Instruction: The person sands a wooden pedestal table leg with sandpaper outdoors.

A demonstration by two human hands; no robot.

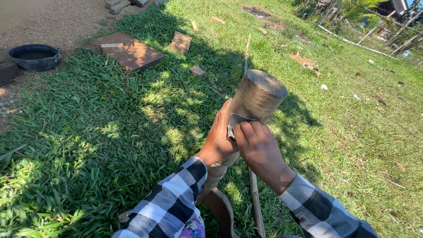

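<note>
**Two hands on a wooden cylinder, grass yard**

Bottom of frame: two forearms in black, grey and white checked sleeves rise from the lower edge. Between them a curved brown wooden piece (pixel 222 211) and a thin stick (pixel 256 207) lie on the grass.

Centre: left hand (pixel 219 137) is wrapped around the left side of a wooden cylinder (pixel 257 98), fingers closed on it, thumb up along the wood. Right hand (pixel 260 147) has its fingers curled tight, pinching a small grey sheet (pixel 234 122) flat against the cylinder's lower side. The cylinder is tilted, flat end face pointing to upper right, and narrows to a shaft running down between the wrists.

Middle distance, upper left: flat brown slab (pixel 132 52) on the grass (pixel 101 128) with a small block resting on it; a smaller board (pixel 181 42) just right of it; a little brick piece (pixel 198 71) nearer.

Far left edge: black round basin (pixel 35 56) on bare gravel.

Far upper right: thin poles and a palm frond, detail unclear.
</note>
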